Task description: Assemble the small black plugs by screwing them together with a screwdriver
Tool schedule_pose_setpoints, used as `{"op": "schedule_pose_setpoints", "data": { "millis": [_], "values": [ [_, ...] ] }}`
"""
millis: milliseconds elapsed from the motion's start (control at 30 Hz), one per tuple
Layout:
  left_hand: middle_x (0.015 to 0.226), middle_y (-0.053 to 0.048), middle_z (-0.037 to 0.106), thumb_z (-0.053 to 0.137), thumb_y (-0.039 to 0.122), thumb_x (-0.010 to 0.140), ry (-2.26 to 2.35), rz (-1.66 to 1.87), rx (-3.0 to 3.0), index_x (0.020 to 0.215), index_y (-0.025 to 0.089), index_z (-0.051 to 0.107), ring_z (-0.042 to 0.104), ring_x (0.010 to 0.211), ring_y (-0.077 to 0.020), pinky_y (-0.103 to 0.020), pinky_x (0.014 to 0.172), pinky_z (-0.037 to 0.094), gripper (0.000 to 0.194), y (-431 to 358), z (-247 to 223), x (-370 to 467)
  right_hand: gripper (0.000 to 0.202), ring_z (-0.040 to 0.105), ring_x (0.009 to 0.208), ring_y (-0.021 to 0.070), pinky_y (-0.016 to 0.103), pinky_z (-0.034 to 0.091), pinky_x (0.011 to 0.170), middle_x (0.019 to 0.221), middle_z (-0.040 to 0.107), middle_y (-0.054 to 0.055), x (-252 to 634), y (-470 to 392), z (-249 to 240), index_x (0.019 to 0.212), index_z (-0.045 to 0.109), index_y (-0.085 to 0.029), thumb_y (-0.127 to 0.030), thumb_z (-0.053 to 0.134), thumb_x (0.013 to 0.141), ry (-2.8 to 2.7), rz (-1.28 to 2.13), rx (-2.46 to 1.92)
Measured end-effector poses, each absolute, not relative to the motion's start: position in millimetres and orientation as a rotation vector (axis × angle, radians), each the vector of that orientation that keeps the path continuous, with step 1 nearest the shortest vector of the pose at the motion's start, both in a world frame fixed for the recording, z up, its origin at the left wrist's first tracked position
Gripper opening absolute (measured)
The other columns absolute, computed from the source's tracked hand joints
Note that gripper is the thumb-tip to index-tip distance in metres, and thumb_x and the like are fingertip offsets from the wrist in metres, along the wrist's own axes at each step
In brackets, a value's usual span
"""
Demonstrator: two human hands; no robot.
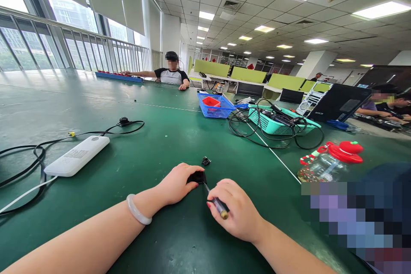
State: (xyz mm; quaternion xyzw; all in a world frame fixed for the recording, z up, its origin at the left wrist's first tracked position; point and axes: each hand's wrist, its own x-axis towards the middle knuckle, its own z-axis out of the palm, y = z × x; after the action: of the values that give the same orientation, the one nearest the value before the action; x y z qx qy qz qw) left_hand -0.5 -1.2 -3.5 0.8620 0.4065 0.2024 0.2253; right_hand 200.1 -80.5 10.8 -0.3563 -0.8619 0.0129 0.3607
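Note:
My left hand [177, 183] is closed on a small black part [198, 177], pinching it between thumb and fingers close to the green tabletop. Its exact kind cannot be made out. In my right hand [236, 209] is a screwdriver [220, 208] with a dark, shiny handle and a gold-coloured end. The screwdriver slants, and its thin shaft reaches the right edge of the black part. Just beyond my hands lies a little cluster of black pieces [206, 161], touched by neither hand.
A white power bank [78, 155] and black cables lie left. Beyond stand a blue basket [215, 112] and a teal basket [276, 127] with cables. A red-lidded bottle [330, 165] is at right. One person [171, 72] sits across; others are far right.

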Motion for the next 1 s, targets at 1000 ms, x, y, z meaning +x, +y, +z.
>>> {"op": "schedule_pose_setpoints", "data": {
  "millis": [1000],
  "values": [
    [0.118,-0.003,0.066,0.061,0.019,0.082,1.138,0.517,2.357,0.126,0.026,0.056,0.056,0.112,-0.0229,-0.037,0.102,0.043,0.044,-3,1,-1,0.024,0.051,0.053,0.0114,0.023,0.04,0.053,0.064,0.055,-0.002,212,-70,2,0.083,0.053,-0.021,-0.04,0.043,0.095,-1.757,0.589,-1.245]
  ]
}}
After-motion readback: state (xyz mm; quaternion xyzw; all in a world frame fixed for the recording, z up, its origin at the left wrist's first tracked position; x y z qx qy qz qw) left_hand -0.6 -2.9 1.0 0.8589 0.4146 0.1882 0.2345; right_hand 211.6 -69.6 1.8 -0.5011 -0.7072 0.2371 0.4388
